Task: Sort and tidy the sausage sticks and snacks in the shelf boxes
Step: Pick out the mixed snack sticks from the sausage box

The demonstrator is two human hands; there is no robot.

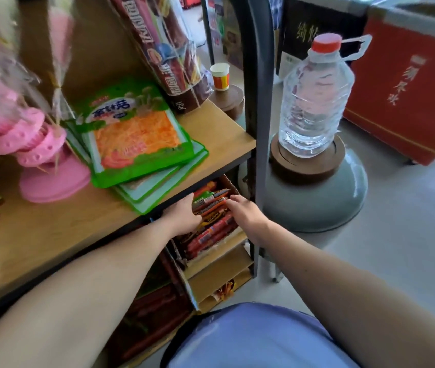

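Head view, looking down at a wooden shelf (221, 128).

- Cardboard box (231, 184) sits on the level under the shelf board, at its right end, packed with red sausage sticks (211, 232) and darker snack packets lying flat.
- Left hand (182, 216) reaches into the box from the left. Its fingers lie on the packets with the tips hidden, so I cannot tell whether it grips anything.
- Right hand (245, 213) comes in from the right, fingers stretched out, tips touching the top packets, nothing held.
- A second cardboard box (219, 277) sits just below, toward the front.
- On the shelf board: a stack of green snack packs (136, 134) and a pink plastic stand (51, 179) to their left.
- Right of the shelf post: a big water bottle (314, 102) with a red cap, standing on a lidded grey jar (317, 197).
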